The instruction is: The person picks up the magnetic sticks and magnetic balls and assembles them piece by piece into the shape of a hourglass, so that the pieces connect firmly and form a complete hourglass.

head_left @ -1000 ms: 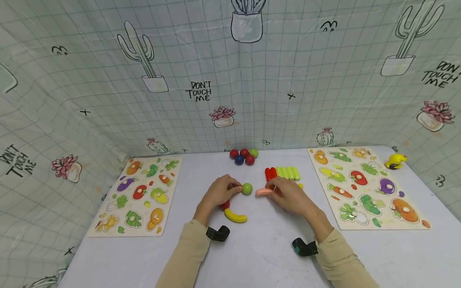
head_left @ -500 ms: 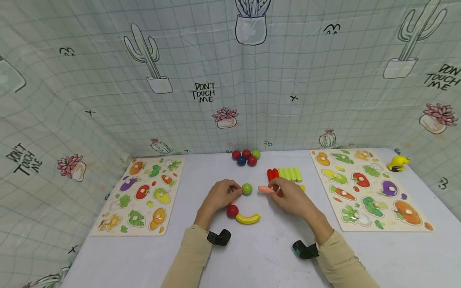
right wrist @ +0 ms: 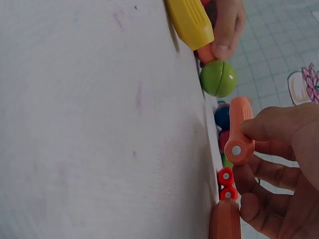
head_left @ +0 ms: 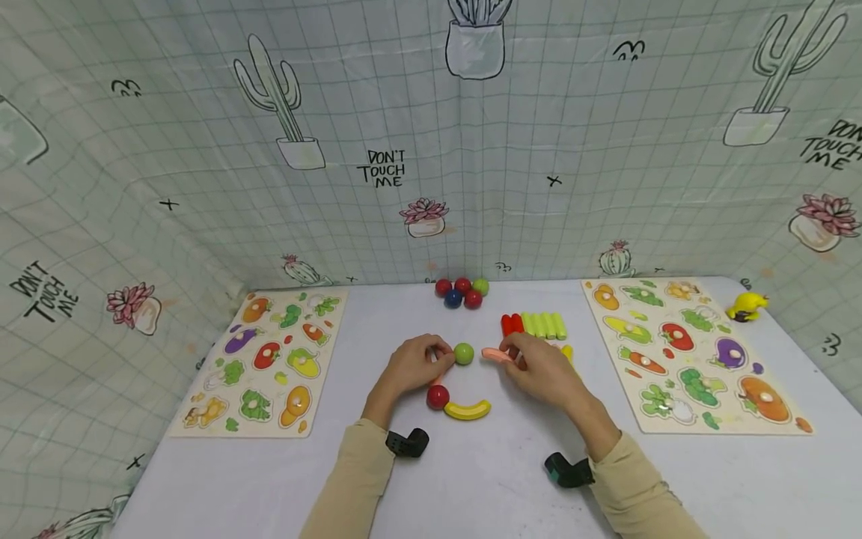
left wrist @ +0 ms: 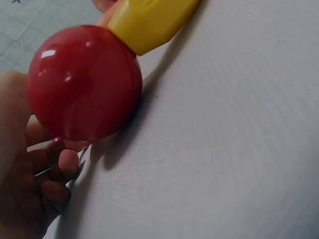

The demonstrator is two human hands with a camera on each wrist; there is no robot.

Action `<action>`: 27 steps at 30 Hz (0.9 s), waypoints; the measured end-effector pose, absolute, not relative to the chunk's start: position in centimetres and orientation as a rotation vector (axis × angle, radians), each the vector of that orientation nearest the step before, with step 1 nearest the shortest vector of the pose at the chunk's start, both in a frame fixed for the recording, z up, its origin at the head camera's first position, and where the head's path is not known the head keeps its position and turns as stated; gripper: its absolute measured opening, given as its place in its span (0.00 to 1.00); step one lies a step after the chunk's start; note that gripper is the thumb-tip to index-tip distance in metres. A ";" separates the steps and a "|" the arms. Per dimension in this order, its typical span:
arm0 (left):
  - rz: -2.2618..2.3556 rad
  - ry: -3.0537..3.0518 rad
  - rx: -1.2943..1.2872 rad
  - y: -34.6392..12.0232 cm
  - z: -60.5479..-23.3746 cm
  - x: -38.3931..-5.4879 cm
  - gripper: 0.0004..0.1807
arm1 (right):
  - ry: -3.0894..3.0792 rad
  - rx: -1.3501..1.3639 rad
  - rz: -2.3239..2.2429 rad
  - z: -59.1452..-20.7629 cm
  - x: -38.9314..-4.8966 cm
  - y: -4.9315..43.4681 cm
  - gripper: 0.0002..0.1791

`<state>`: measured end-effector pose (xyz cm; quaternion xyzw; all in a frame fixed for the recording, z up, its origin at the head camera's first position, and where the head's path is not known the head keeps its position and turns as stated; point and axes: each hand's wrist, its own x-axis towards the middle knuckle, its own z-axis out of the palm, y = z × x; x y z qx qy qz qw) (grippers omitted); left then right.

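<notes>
In the head view my left hand (head_left: 419, 364) pinches a mostly hidden orange magnetic stick, whose end shows in the right wrist view. A green ball (head_left: 463, 353) touches that hand's fingertips. Below is a red ball (head_left: 438, 397), joined to the end of a curved yellow magnetic stick (head_left: 468, 410); the orange stick runs down toward this ball. My right hand (head_left: 544, 368) holds another orange magnetic stick (right wrist: 240, 124) between thumb and fingers, a round magnet showing at one end. Its other end points at the green ball, with a small gap between them.
Red, blue and green balls (head_left: 453, 299) cluster at the back. Red sticks (head_left: 512, 323) and light green sticks (head_left: 544, 326) lie in a row behind my right hand. Vegetable puzzle boards (head_left: 268, 355) flank both sides. A yellow toy (head_left: 747, 306) stands far right.
The red ball and yellow stick have swung rightward, and the red ball shows more clearly from behind my left hand. My right hand still holds its orange stick, nearly in place.
</notes>
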<state>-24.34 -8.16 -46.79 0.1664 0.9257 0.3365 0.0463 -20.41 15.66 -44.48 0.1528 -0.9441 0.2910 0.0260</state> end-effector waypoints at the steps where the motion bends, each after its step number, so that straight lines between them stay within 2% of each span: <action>1: 1.027 2.828 0.512 -8.2 -46.8 -24.4 0.08 | -2.914 0.474 0.896 -44.5 -20.4 15.6 0.12; 27: 0.973 2.825 0.555 -8.4 -47.3 -24.5 0.10 | -2.904 0.411 0.746 -45.0 -19.7 13.8 0.13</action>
